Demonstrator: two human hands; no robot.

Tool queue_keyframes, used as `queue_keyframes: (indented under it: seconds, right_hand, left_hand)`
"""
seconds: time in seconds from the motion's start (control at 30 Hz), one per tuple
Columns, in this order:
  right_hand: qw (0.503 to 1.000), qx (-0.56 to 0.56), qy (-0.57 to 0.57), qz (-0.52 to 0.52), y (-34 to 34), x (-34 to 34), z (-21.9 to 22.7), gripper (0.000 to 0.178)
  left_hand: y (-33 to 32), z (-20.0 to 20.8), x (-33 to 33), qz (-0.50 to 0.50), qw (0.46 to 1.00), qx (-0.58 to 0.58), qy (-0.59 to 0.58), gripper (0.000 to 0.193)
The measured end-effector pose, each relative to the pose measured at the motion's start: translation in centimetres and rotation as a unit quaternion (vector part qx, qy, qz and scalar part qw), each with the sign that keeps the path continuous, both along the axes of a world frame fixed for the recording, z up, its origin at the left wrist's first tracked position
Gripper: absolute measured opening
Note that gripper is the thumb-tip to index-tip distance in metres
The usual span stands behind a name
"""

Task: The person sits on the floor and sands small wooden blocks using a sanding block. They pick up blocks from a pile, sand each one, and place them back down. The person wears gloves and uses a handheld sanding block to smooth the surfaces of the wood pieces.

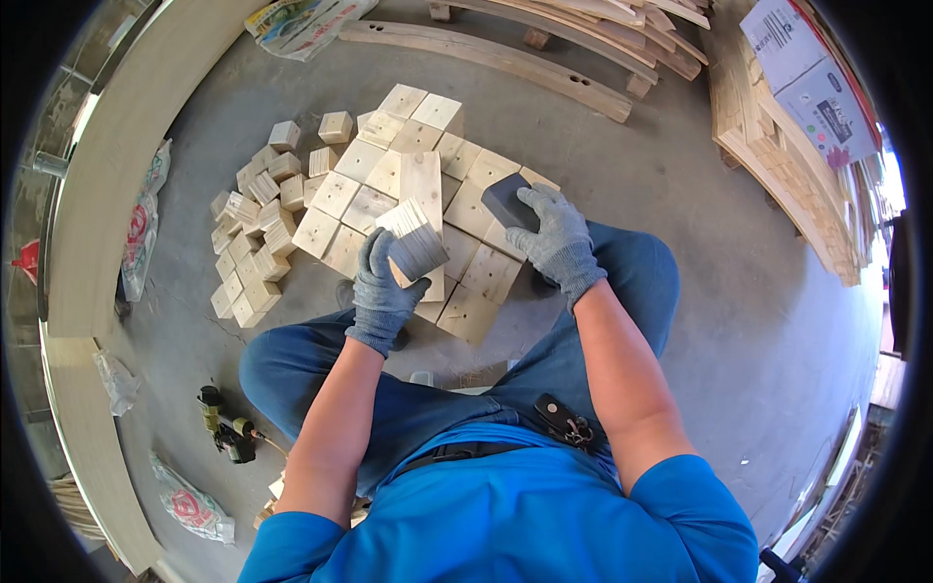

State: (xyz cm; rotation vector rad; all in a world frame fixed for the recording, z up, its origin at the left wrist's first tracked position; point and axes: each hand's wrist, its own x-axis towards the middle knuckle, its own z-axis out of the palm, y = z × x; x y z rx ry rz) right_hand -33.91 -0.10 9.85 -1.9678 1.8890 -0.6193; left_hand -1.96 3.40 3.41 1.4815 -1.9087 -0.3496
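Both of my hands wear grey knit gloves. My left hand (381, 291) is closed round a wooden block (415, 239), whose ridged end grain faces up. In my right hand (554, 238) is a dark grey sanding block (508, 201), held to the right of the wooden block and apart from it. Beneath both hands spreads a group of pale wooden blocks (335, 194) set close together in rows, many with a small dark hole on top. A longer wooden piece (421, 180) lies across them, partly hidden by the held block.
A loose heap of wooden blocks (255, 282) is at the left. A nail gun (225, 425) lies on the floor by my left knee. Plastic bags (194, 500) are along the left side. Long boards (486, 58) lie at the back; a cardboard box (812, 83) sits on stacked wood at right.
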Motion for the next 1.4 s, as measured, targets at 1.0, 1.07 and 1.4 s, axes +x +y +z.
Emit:
queue_keyframes:
  seconds: [1.0,1.07,1.4]
  right_hand:
    - [1.000,0.011,-0.004,0.005,1.4,-0.9,-2.3,0.067]
    - [1.000,0.001,0.002,0.011,1.7,-0.6,-2.7,0.068]
    - [0.987,-0.113,-0.032,0.112,4.9,7.1,0.6,0.067]
  left_hand:
    - [-2.8,-3.2,2.0,-0.108,0.934,0.278,0.199,0.119]
    - [-2.2,-2.8,1.1,-0.088,0.952,0.235,0.175,0.115]
    - [-2.0,-5.8,-0.4,-0.045,0.953,0.177,0.242,0.109]
